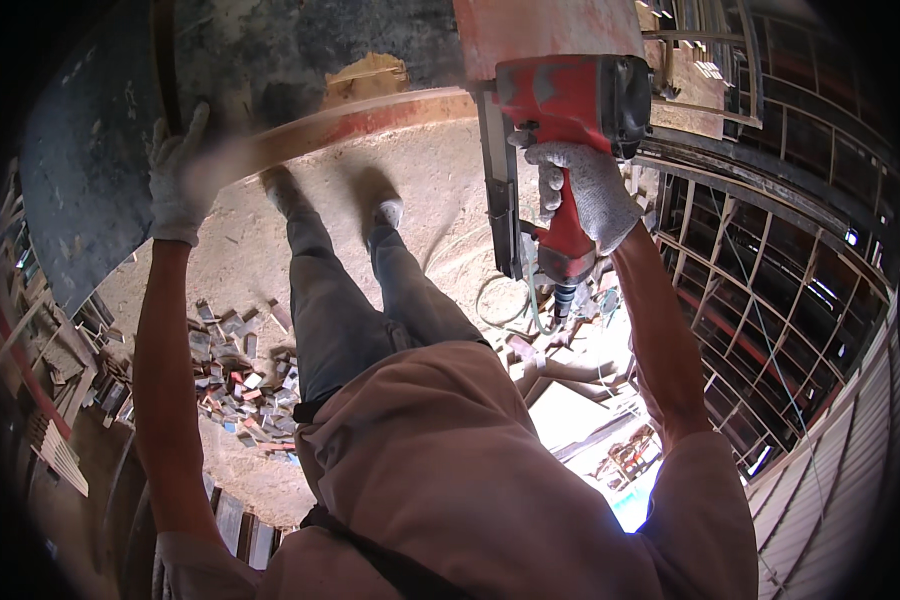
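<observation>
My right hand [598,195], in a pale knit glove, is wrapped round the handle of a red and black nail gun [560,95]. The gun's long dark magazine [502,190] points down toward me, and its head is over the near edge of a work surface. An air hose [540,312] joins the bottom of the handle. My left hand [178,180], gloved too, lies at the near edge of a dark, scuffed panel [260,60]. Its fingers are spread, beside the end of a narrow dark strip [163,65]. Part of this hand is blurred.
A reddish wooden edge board [370,122] runs along the panel's front. Small wood offcuts [245,385] are heaped on the dusty floor [235,225] to the left of my legs. Stacked frames of slats [760,270] stand at right. Hose loops [502,300] lie near my feet.
</observation>
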`<state>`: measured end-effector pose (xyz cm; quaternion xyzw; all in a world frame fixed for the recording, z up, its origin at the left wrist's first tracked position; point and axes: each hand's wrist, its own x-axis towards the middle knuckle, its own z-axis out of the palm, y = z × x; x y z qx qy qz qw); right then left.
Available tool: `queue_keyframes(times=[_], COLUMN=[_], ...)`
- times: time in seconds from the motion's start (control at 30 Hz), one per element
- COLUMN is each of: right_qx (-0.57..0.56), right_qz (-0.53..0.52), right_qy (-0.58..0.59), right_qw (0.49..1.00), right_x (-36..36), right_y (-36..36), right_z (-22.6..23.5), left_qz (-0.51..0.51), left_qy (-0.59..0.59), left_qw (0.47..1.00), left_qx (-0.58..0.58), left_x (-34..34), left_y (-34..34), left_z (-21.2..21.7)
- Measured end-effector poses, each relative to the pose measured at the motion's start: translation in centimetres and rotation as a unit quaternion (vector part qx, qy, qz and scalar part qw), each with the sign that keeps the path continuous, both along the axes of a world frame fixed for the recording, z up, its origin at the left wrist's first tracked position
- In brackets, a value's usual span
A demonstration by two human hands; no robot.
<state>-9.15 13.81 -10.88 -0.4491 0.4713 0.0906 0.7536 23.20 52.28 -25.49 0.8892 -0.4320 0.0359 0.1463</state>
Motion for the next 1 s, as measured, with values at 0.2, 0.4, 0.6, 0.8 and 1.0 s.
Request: queue_keyframes(times=[0.2, 0.4, 0.6, 0.8, 1.0], right_qx=[0.012, 0.011, 0.072, 0.016, 0.113], right_qz=[0.003, -0.003, 0.034, 0.055, -0.010], right_qy=[0.058, 0.039, -0.091, 0.053, 0.024], right_qw=[0.998, 0.999, 0.993, 0.997, 0.993], right_x=[1.3, 1.2, 0.3, 3.6, 3.4], right_y=[0.3, 0.8, 1.0, 2.4, 3.3], right_z=[0.9, 1.5, -0.4, 1.4, 0.9], left_qz=[-0.001, -0.003, 0.010, -0.003, 0.011], left_qy=[0.003, -0.014, -0.006, -0.016, 0.018], left_qw=[1.000, 1.000, 1.000, 0.999, 1.000], left_qx=[0.001, 0.011, 0.020, 0.039, -0.016], left_x=[0.1, -0.2, -0.3, -0.6, -0.5], left_y=[0.1, -0.1, -0.5, -0.7, -0.6], left_z=[-0.3, 0.1, 0.8, 1.2, 1.0])
